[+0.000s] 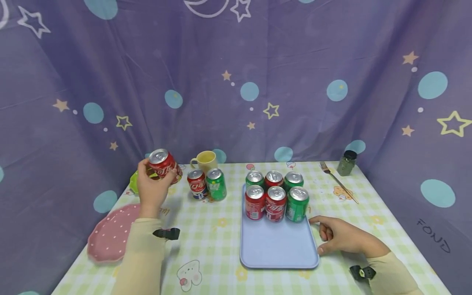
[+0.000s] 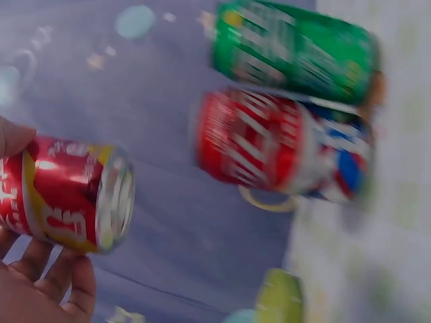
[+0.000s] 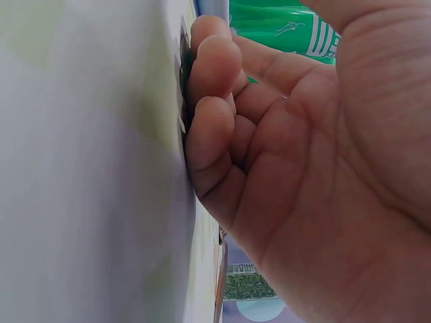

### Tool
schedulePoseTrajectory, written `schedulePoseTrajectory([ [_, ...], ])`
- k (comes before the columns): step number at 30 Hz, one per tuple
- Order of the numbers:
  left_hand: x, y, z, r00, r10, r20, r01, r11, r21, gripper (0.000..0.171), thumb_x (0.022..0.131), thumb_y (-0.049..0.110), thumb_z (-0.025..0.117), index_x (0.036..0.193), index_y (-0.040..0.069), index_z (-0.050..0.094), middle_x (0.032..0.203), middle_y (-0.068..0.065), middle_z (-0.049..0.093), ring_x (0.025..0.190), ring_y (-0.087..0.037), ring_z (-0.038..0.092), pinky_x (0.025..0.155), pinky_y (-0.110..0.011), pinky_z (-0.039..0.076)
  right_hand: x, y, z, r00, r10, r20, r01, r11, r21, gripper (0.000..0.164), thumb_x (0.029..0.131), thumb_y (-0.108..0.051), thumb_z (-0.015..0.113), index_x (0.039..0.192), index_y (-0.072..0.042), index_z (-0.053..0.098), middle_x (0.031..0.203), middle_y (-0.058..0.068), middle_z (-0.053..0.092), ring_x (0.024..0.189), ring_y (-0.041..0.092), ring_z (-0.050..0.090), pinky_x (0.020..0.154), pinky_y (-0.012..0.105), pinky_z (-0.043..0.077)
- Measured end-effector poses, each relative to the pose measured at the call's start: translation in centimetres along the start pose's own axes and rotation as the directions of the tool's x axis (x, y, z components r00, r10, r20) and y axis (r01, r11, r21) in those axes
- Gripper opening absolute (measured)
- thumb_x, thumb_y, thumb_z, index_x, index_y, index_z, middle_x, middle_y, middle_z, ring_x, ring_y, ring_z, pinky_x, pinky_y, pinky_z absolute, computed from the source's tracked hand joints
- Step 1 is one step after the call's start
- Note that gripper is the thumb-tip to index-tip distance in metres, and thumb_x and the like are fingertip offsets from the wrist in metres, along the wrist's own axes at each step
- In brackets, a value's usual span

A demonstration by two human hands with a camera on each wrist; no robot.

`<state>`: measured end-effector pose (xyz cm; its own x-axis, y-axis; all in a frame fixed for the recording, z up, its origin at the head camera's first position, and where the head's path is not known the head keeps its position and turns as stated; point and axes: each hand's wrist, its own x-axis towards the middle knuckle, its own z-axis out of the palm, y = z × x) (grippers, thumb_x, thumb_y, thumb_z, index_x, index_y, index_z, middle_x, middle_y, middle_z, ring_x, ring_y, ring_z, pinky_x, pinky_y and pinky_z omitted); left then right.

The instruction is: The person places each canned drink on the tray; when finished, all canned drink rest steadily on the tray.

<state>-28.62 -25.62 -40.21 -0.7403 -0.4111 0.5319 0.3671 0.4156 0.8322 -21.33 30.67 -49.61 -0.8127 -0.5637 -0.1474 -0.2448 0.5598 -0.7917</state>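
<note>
My left hand (image 1: 150, 192) grips a red soda can (image 1: 162, 164) in the air at the left; its fingers and thumb go round the sides. Right of it, a red can with a blue-and-white base (image 1: 197, 185) and a green can (image 1: 216, 186) stand upright side by side on the table. Several red and green cans fill the far part of a light blue tray (image 1: 278, 246) in two rows. By that tray's right edge rests my right hand (image 1: 348, 235), thumb and forefinger at the rim, the other fingers loosely curled. The right wrist view shows nothing in its palm (image 3: 296, 175).
A yellow mug (image 1: 207, 160) stands behind the two loose cans. At the left lie a pink dotted plate (image 1: 110, 237) and a green dish (image 1: 133, 183), partly hidden by the left hand. A fork (image 1: 339, 182) and a dark-lidded jar (image 1: 347, 164) sit at the far right.
</note>
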Motion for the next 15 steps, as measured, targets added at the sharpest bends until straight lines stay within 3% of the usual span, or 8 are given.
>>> schedulePoseTrajectory([
  [4, -0.5, 3.2, -0.2, 0.996, 0.021, 0.085, -0.018, 0.999, -0.045, 0.065, 0.085, 0.012, 0.088, 0.139, 0.007, 0.052, 0.122, 0.002, 0.062, 0.109, -0.011, 0.057, 0.081, -0.019, 0.052, 0.0, -0.1, 0.0, 1.000, 0.002, 0.001, -0.002, 1.000, -0.005, 0.086, 0.079, -0.025, 0.094, 0.147, 0.002, 0.049, 0.088, 0.007, 0.059, 0.067, 0.011, 0.051, 0.058, 0.026, 0.044],
  [7, -1.2, 5.4, 0.2, 0.981, 0.057, 0.183, -0.040, 0.994, -0.097, 0.064, 0.084, 0.007, 0.088, 0.138, 0.006, 0.054, 0.123, -0.001, 0.065, 0.107, -0.013, 0.062, 0.077, -0.020, 0.054, 0.0, -0.2, 0.0, 1.000, 0.005, 0.001, -0.005, 1.000, -0.007, 0.086, 0.079, -0.025, 0.094, 0.148, 0.002, 0.049, 0.088, 0.007, 0.059, 0.068, 0.011, 0.051, 0.058, 0.026, 0.044],
  [11, -2.8, 7.8, 1.3, 0.943, 0.124, 0.310, -0.087, 0.988, -0.129, 0.063, 0.082, 0.006, 0.089, 0.135, 0.006, 0.056, 0.120, -0.005, 0.068, 0.103, -0.017, 0.064, 0.076, -0.023, 0.055, -0.1, -0.3, 0.0, 1.000, 0.005, 0.000, -0.005, 1.000, -0.010, 0.086, 0.079, -0.025, 0.094, 0.147, 0.002, 0.049, 0.088, 0.007, 0.059, 0.068, 0.011, 0.050, 0.058, 0.026, 0.044],
  [15, -5.1, 9.3, 3.5, 0.883, 0.193, 0.429, -0.145, 0.979, -0.143, 0.064, 0.079, 0.010, 0.093, 0.133, 0.009, 0.057, 0.119, -0.004, 0.068, 0.100, -0.019, 0.065, 0.079, -0.027, 0.057, -0.1, -0.5, 0.0, 1.000, 0.000, -0.001, 0.000, 1.000, -0.010, 0.085, 0.079, -0.024, 0.093, 0.147, 0.002, 0.050, 0.088, 0.008, 0.059, 0.067, 0.010, 0.050, 0.057, 0.026, 0.043],
])
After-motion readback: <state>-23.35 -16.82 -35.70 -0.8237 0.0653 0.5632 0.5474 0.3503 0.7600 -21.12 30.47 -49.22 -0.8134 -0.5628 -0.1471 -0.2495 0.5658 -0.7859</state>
